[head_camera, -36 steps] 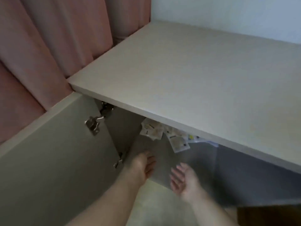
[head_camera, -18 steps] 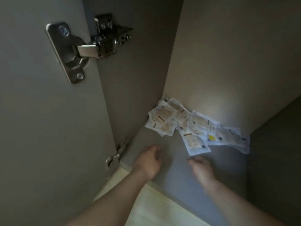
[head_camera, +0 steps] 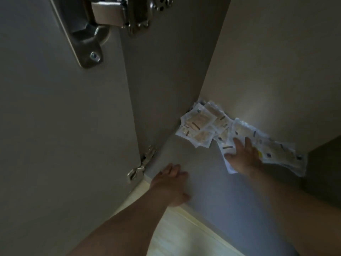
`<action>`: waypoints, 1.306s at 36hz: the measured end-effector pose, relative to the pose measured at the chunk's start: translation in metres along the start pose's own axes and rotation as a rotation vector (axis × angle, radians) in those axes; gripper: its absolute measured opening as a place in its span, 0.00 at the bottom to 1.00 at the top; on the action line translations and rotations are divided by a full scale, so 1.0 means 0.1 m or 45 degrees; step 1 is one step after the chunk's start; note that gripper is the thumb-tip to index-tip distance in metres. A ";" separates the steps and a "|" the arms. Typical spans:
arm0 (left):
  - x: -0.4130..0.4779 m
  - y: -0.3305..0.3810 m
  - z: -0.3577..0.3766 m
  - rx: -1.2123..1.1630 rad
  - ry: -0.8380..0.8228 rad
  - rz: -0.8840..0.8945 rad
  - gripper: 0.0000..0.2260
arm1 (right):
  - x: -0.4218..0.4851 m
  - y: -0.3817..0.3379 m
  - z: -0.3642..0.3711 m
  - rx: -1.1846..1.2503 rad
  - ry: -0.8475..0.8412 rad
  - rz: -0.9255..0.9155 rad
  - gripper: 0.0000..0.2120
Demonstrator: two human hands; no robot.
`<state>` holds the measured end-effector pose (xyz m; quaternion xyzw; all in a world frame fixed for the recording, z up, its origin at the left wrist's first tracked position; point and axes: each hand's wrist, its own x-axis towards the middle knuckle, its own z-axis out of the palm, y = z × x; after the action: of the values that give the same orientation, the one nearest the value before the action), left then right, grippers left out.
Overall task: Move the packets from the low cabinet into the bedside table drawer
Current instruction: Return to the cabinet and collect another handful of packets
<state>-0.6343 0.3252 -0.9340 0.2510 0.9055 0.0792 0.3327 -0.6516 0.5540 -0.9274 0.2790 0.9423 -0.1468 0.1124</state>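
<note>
Packets lie in a loose overlapping heap in the far left corner of the cabinet. They sit on its grey floor against the back wall and trail off to the right. My right hand lies flat on the near packets, fingers spread straight, gripping nothing. My left hand rests on the cabinet floor near the front edge, fingers loosely bent, holding nothing, apart from the heap. Door open at left, big metal hinge at top, second hinge low down. Pale room floor nearest. Dim inside.
</note>
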 end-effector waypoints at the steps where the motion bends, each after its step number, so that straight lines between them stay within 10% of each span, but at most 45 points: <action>1: -0.01 -0.01 -0.02 -0.019 -0.007 0.001 0.32 | 0.10 0.00 -0.01 -0.029 -0.007 -0.021 0.31; 20: 0.00 -0.05 0.17 -0.132 0.181 -0.062 0.26 | -0.68 0.03 0.52 -0.201 -0.258 -0.336 0.32; 30: -0.12 0.40 0.38 0.076 0.090 0.231 0.33 | -0.54 0.42 0.16 0.294 0.544 -0.128 0.14; 38: -0.03 0.57 0.35 0.276 -0.072 0.177 0.29 | 0.04 0.95 -0.09 0.165 0.149 0.099 0.31; 47: -0.04 0.50 0.32 0.150 0.017 0.042 0.27 | 0.08 0.84 0.21 -0.121 -0.233 0.082 0.29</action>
<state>-0.5911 0.3654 -0.9407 0.2846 0.9065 0.0330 0.3100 -0.6086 0.6182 -0.9673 0.2890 0.9245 -0.1231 0.2159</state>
